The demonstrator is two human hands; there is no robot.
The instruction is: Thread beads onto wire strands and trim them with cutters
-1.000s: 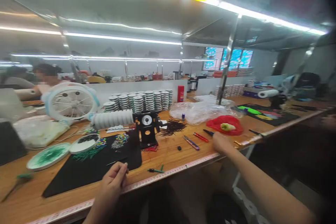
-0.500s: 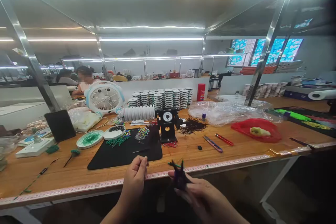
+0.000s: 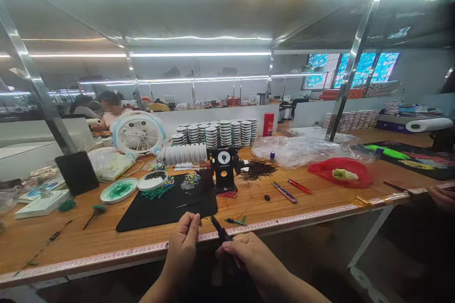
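Note:
My left hand (image 3: 185,241) is pinched shut at the table's front edge, thumb against fingertips, on something too thin to make out. My right hand (image 3: 245,253) is closed round a small black-handled tool (image 3: 218,229) whose tip points up and left toward my left fingers. Both hands hover just in front of the black work mat (image 3: 167,208). A short green-and-black piece (image 3: 235,221) lies on the wood just beyond the tool.
On the wooden bench (image 3: 313,199) stand a black dial device (image 3: 223,168), a row of white spools (image 3: 185,153), stacked reels (image 3: 216,133), a small fan (image 3: 138,133), plates of beads (image 3: 119,190), cutters (image 3: 284,191), a red bag (image 3: 341,173) and clear plastic. Another person sits far left.
My right hand came back from the right side of the bench to the front edge with the black tool. The tool now points at my left fingers. The view swung left.

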